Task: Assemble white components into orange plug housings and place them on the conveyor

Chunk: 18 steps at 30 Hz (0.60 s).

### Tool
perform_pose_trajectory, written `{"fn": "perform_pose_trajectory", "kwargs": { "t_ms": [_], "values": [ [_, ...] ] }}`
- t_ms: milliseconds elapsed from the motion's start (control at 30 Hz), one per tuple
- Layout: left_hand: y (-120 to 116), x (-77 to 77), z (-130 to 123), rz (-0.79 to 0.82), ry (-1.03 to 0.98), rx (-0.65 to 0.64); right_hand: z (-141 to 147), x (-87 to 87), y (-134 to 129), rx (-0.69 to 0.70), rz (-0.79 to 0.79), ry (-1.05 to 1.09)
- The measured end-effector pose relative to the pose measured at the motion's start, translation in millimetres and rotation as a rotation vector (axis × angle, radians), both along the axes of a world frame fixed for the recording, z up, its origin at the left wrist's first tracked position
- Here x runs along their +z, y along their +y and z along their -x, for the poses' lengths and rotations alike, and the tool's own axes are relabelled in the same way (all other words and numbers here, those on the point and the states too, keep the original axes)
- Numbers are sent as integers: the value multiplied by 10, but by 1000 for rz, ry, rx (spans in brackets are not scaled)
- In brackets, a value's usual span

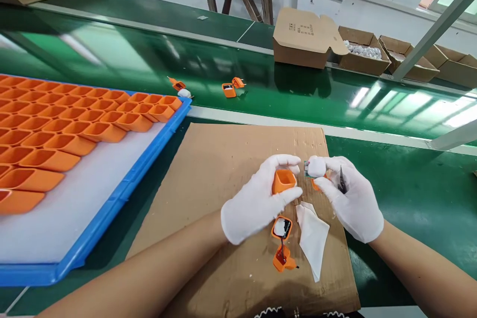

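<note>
Both my hands wear white gloves and work over a brown cardboard sheet (223, 169). My left hand (257, 201) grips an orange plastic shell (283, 181), its open side up. My right hand (348, 196) pinches a small white part (316, 166) with a green circuit piece at its tip, and a thin dark tool (342, 181) lies in its palm. Below my hands lies an opened orange unit (282, 241) with its wired lid, beside a white cloth (312, 236).
A blue tray (122, 194) at the left holds several rows of orange shells (67, 119) on a white liner. A green conveyor belt (298, 94) carries loose orange pieces (231, 87). Cardboard boxes (305, 37) stand at the back right.
</note>
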<state>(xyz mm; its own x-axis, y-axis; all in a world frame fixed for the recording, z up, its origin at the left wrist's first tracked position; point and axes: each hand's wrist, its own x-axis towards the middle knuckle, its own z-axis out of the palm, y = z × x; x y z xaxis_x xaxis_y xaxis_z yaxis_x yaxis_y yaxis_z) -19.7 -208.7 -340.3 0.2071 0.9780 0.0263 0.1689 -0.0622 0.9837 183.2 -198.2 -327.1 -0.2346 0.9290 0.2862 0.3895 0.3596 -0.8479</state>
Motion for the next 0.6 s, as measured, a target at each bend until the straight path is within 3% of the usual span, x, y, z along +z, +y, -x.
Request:
{"fn": "perform_pose_trajectory", "kwargs": {
  "t_ms": [67,133,200,333,600],
  "values": [
    [-38,-22,21,-180,72,-1,-9,22,9,40,120,108],
    [-64,-40,31,-227,60,-29,-20,32,3,80,210,205],
    [-67,-47,28,-163,-23,-24,-34,33,-13,67,214,224],
    [-25,-12,11,-9,-206,38,-73,37,-31,14,76,145],
    [15,97,69,407,-584,-288,-139,151,-43,27,-140,-42]
  ]
}}
